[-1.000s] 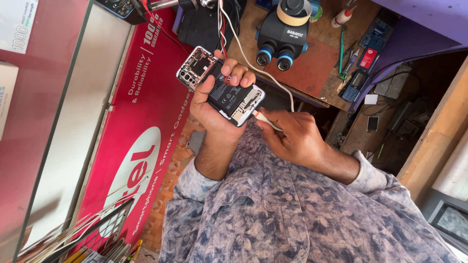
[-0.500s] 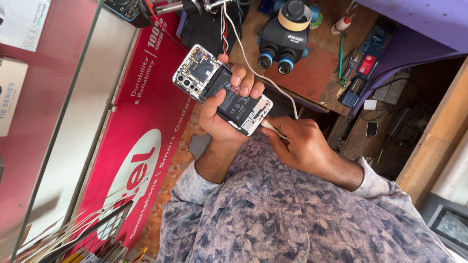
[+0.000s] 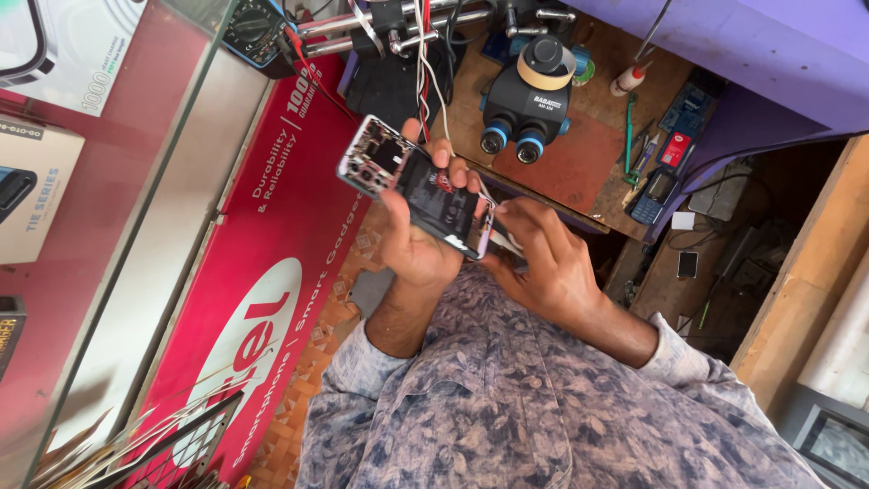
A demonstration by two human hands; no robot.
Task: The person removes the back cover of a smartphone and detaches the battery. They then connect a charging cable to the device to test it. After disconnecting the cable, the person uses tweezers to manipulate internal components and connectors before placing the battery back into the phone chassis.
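Observation:
My left hand (image 3: 418, 252) is shut on an opened smartphone (image 3: 398, 177), its back cover off so the circuit board and black battery show. The phone lies slanted, camera end up-left. At the phone's lower-right end my right hand (image 3: 543, 264) pinches something thin and white (image 3: 503, 243); I cannot tell whether it is a tool or a cable end. Red and white wires (image 3: 424, 77) hang from above toward the phone. Both forearms come out of patterned blue-grey sleeves.
A black stereo microscope head (image 3: 529, 100) hangs over a red mat (image 3: 579, 163) on the wooden bench. A small keypad phone (image 3: 652, 195), tools and a glue bottle (image 3: 629, 80) lie to the right. A red banner (image 3: 262, 272) and glass showcase (image 3: 136, 226) stand left.
The phone has swung more slanted and moved slightly left. My right hand has closed in on its lower end and now pinches there.

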